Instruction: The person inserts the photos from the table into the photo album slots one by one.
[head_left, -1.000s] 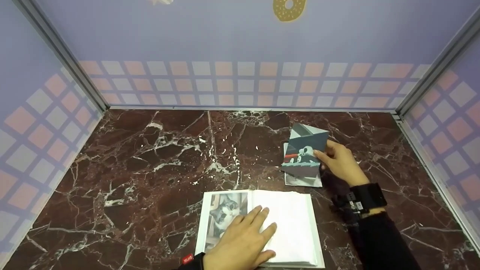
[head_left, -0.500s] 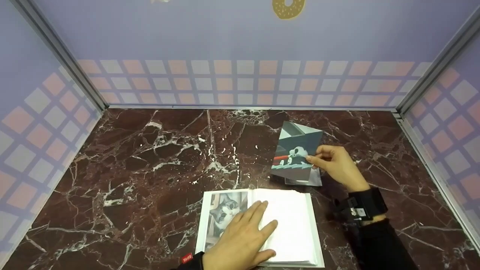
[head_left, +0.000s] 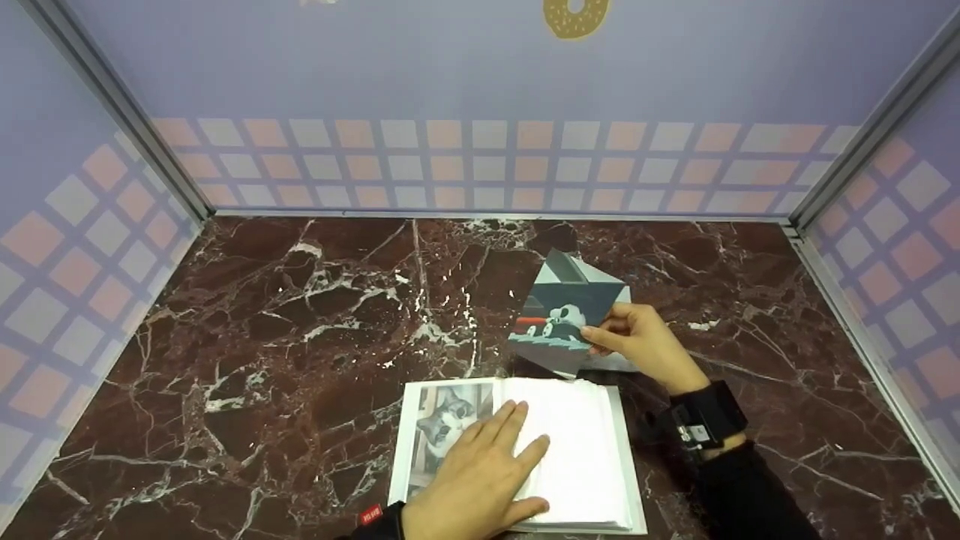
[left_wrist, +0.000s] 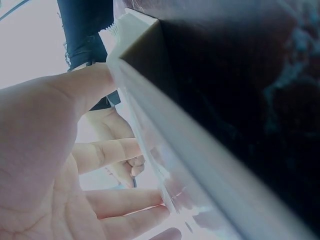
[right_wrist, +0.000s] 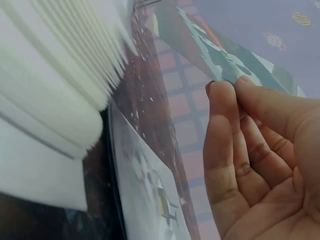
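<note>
An open photo album [head_left: 577, 457] lies at the front of the table, with a cat photo [head_left: 450, 420] in its left page and a white right page. My left hand [head_left: 480, 469] rests across both pages, fingers spread and straight. Between thumb and fingers my right hand [head_left: 637, 341] pinches a dark picture card [head_left: 559, 322] by its right edge. The card shows a white cartoon dog and is tilted just beyond the album's far edge. Another picture [right_wrist: 145, 180] lies on the table beneath, mostly hidden by the card and hand in the head view.
The dark red marble table [head_left: 262, 360] is enclosed by lilac walls [head_left: 487, 82] with a checked band at the back and sides. In the right wrist view the album's many page edges [right_wrist: 75, 50] fan out close beside the right hand.
My right hand has moved left and toward the album, carrying the card off the picture beneath it and tilting it further. The left hand stays on the pages.
</note>
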